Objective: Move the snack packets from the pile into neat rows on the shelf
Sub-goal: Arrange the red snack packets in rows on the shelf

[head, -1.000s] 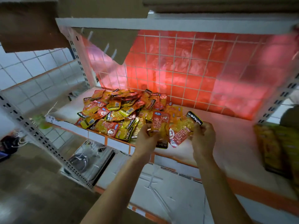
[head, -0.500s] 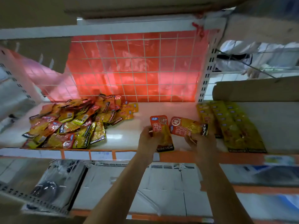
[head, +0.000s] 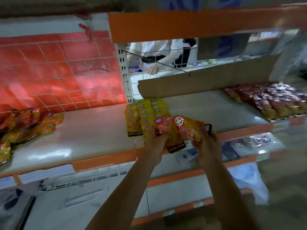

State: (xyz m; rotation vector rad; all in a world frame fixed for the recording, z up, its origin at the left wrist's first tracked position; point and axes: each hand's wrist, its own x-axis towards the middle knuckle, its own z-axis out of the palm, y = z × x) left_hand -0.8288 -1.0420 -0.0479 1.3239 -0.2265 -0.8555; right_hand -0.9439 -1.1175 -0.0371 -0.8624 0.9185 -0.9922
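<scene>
My left hand (head: 155,141) grips an orange-and-yellow snack packet (head: 167,130) with a black KONCHEW band at its lower end. My right hand (head: 205,143) holds a second packet (head: 188,126) tilted to the right. Both packets hover over the front of the white shelf (head: 93,135), just in front of the rows of yellow packets (head: 144,113) laid flat by the upright post. The loose pile of packets (head: 21,125) lies at the far left of the shelf.
A cardboard sheet (head: 207,82) leans across the back of the right shelf bay. Rows of dark red packets (head: 269,102) fill the right end. A red mesh-backed panel (head: 58,70) closes the back left. A person in white (head: 159,55) stands behind the shelving.
My view has swung right, so the pile has slid to the left edge. Both hands carried their packets rightward to the yellow rows.
</scene>
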